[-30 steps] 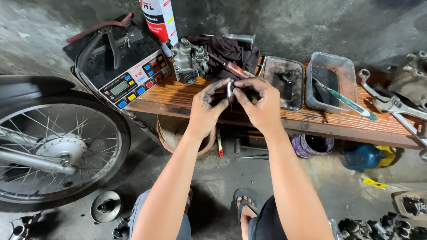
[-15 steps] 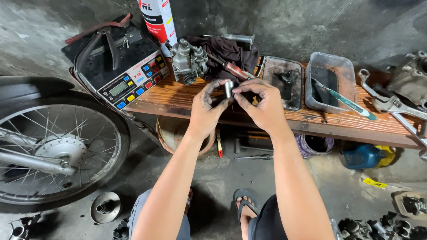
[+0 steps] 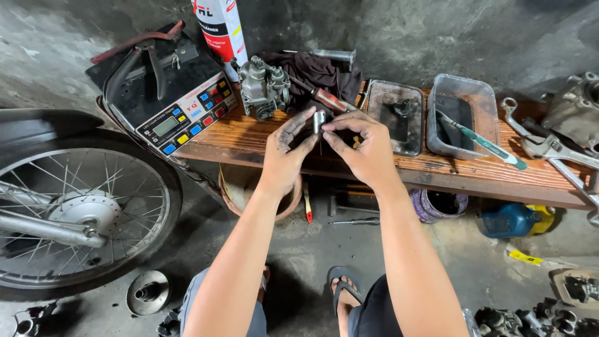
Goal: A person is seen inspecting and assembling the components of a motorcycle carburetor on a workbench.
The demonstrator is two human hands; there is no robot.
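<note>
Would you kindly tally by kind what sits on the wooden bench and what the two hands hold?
Small metal cylinder held by left hand and right hand: 1
Carburetor: 1
Clear trays: 2
Battery charger: 1
Spray can: 1
Dark cloth: 1
Total: 7

Bare forearms, grease-smudged hands (image 3: 331, 153), grey shorts (image 3: 259, 315), dark flip-flop (image 3: 342, 290).

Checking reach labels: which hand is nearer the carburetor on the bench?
Left. The left hand sits just below and right of the carburetor; the right hand is farther right, past the small metal part both pinch.
</note>
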